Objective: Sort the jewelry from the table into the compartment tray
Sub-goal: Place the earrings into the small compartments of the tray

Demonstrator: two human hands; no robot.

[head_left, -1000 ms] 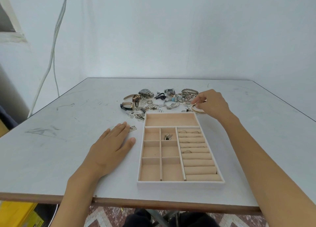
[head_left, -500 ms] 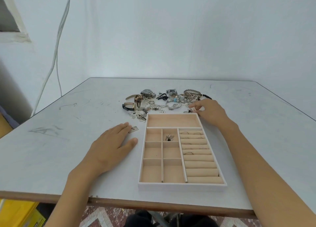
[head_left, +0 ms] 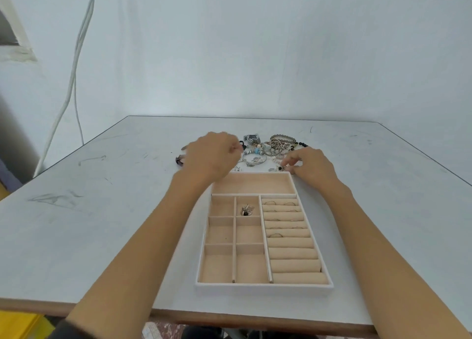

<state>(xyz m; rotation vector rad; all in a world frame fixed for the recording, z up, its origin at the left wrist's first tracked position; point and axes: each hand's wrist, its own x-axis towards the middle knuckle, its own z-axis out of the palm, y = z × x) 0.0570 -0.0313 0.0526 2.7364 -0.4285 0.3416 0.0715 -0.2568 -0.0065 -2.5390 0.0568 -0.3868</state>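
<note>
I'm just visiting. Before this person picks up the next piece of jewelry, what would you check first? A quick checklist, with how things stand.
1. Tray flat on the table, near both hands: ok.
2. Wide far compartment free: ok.
3. Ring rolls have free slots: ok.
4. Right hand at the small charm by the tray's far edge: ok; the grip itself, cannot tell.
5. Left hand, over the jewelry pile, holding something: cannot tell, blurred.

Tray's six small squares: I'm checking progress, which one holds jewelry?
The far square in the right column, holding a silver charm; the other five look bare.
</note>
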